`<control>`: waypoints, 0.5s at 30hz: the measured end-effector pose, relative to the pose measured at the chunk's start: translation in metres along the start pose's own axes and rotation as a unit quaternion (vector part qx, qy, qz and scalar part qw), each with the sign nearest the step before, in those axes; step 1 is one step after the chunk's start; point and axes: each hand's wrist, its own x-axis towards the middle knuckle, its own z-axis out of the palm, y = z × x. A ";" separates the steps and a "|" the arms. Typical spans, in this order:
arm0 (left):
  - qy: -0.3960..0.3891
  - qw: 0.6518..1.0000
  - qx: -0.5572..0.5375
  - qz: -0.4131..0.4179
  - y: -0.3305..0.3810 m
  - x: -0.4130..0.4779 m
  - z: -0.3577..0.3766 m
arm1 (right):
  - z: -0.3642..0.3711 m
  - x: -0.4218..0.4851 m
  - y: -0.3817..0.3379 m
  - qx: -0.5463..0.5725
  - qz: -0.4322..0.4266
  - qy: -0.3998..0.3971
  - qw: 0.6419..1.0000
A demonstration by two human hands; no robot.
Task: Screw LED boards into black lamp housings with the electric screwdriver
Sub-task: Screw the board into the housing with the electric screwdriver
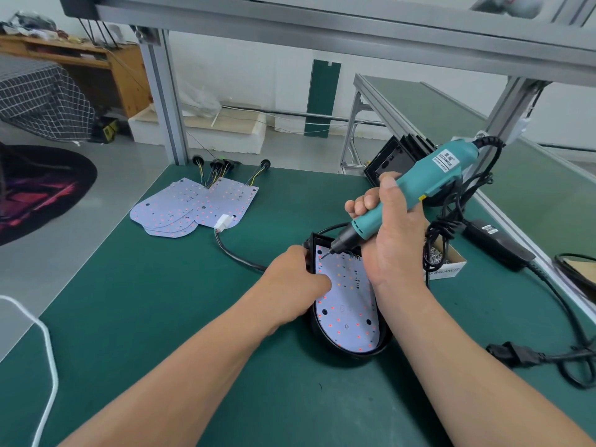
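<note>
Tilted electric screwdriver [416,191] is clenched by right hand [390,240] at housing [354,351] far corner, rim gripped by left hand [296,275]; cam-out risked.

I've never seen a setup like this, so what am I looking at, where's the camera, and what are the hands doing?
No machine here: a person's two bare hands, filmed by a camera worn on the head, looking down. The right hand grips a teal electric screwdriver, its tip on the white LED board inside a black lamp housing. The left hand holds that housing's edge. On the green table lie spare LED boards and a box of screws.
</note>
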 end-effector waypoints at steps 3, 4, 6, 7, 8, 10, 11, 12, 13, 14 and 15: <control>-0.001 1.000 0.003 -0.003 0.000 0.000 0.000 | 0.000 0.000 0.000 -0.005 -0.003 -0.010 1.000; -0.001 1.000 0.004 -0.004 0.000 0.000 0.000 | 0.000 -0.001 -0.001 -0.006 -0.005 -0.017 1.000; -0.002 1.000 0.003 -0.006 0.001 -0.001 0.000 | 0.001 -0.002 -0.002 -0.012 -0.011 -0.035 0.999; -0.003 1.000 0.003 -0.006 0.001 -0.001 0.000 | 0.002 -0.003 -0.002 -0.018 -0.016 -0.043 0.999; -0.003 1.000 0.003 -0.005 0.001 -0.001 0.000 | 0.003 -0.004 -0.003 -0.024 -0.020 -0.052 0.998; -0.004 1.000 0.001 -0.001 0.002 -0.002 0.000 | 0.005 -0.005 -0.003 -0.032 -0.026 -0.066 0.997; -0.004 1.000 -0.002 0.000 0.002 -0.002 -0.001 | 0.006 -0.006 -0.004 -0.035 -0.028 -0.072 0.996; -0.004 1.000 -0.006 0.002 0.003 -0.002 -0.001 | 0.007 -0.007 -0.004 -0.039 -0.029 -0.077 0.996; -0.003 1.000 -0.010 0.004 0.002 -0.002 -0.001 | 0.008 -0.008 -0.004 -0.042 -0.029 -0.082 0.995; -0.004 1.000 -0.012 0.006 0.003 -0.003 -0.001 | 0.008 -0.008 -0.004 -0.046 -0.030 -0.088 0.995; -0.006 1.000 -0.012 0.010 0.002 -0.003 -0.002 | 0.009 -0.008 -0.004 -0.050 -0.029 -0.093 0.994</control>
